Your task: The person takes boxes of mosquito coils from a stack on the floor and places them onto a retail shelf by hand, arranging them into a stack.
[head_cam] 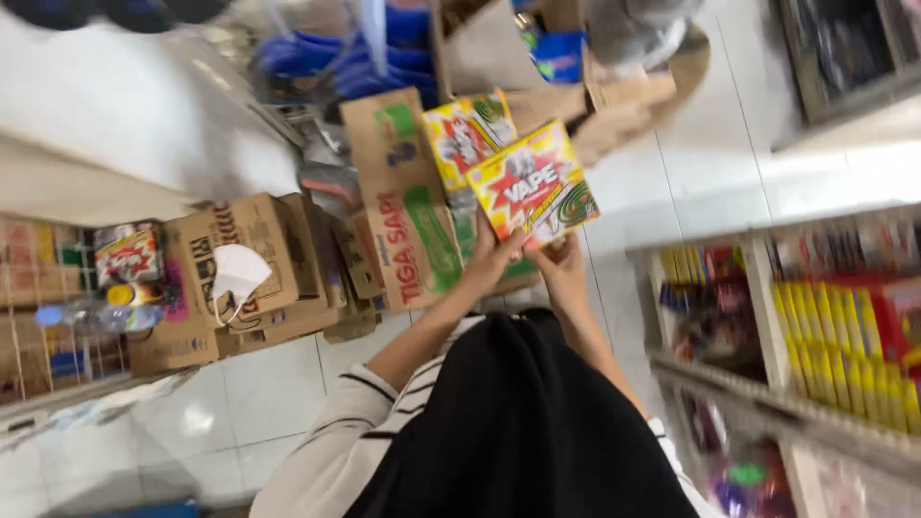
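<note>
Black cloth nearest, below both hands. Left hand and right hand gripping yellow-red box by its lower edge. Brown cartons crowded left; bare floor tiles right, before shelf edge.

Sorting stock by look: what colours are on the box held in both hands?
The box is mainly yellow and red, with a green patch; head view.

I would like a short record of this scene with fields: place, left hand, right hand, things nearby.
place: shop aisle with white tiled floor
left hand: grips the lower left corner of a flat yellow and red box
right hand: grips the same box at its lower edge
behind it: second similar box
things nearby: cardboard cartons, white face mask, shelf of packets
</note>
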